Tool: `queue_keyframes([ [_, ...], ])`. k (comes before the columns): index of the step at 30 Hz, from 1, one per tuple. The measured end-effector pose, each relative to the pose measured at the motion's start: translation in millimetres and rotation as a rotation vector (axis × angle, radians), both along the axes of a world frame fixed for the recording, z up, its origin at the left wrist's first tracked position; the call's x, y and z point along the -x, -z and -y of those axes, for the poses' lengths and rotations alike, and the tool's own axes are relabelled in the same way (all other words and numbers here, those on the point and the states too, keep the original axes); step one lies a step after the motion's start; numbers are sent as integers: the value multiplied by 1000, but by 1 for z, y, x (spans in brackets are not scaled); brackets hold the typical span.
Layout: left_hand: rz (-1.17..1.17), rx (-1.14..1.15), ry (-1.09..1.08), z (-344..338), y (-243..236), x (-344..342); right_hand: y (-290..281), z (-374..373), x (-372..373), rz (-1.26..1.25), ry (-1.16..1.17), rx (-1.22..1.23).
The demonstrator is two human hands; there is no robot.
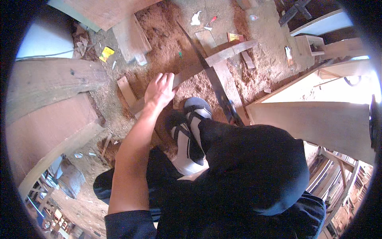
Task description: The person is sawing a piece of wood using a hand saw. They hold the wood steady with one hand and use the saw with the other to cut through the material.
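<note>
My left hand (160,89) lies over a narrow wooden board (189,73), its fingers bent across the top and the thumb along the near edge. The board runs slantwise from lower left to upper right, low over the sawdust. Across it, right of my hand, lies a long dark handsaw (215,81). Its blade tapers away to the far left, and its handle end comes back toward my dark-clothed leg (254,159). That dark cloth hides nearly all of my right hand by the handle, so its fingers cannot be made out. My feet in strapped sandals (197,107) stand just behind the board.
A pale plank (230,85) lies beneath the board near the saw. Thick timber (55,81) and a panel (51,131) stand at the left. A wooden frame (310,115) is close on the right. Offcuts, sawdust and a yellow packet (106,54) litter the ground.
</note>
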State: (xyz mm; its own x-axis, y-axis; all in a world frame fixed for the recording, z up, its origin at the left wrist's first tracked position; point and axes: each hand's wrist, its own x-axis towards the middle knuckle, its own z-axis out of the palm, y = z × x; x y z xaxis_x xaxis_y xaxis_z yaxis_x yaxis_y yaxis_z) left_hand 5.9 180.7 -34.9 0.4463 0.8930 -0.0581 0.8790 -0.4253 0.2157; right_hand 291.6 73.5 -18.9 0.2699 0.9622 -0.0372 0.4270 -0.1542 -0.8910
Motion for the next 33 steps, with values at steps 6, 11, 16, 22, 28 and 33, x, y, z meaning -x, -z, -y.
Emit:
queue_keyframes([
  [6,-43,-44,9,2,-3,1,-16,-43,-4,-166,-302,137],
  [11,-56,8,10,3,-4,-8,2,14,-36,-52,-312,26],
  [16,-63,124,-36,1,-13,-12,-1,22,-29,-134,-253,35],
  [22,4,-101,0,2,-7,-9,-44,9,-19,-452,-113,253],
  [28,-64,-104,28,5,-3,-13,-31,41,-34,-245,-222,175],
  [33,-68,-141,20,9,0,-10,-62,1,-25,-305,-360,261],
])
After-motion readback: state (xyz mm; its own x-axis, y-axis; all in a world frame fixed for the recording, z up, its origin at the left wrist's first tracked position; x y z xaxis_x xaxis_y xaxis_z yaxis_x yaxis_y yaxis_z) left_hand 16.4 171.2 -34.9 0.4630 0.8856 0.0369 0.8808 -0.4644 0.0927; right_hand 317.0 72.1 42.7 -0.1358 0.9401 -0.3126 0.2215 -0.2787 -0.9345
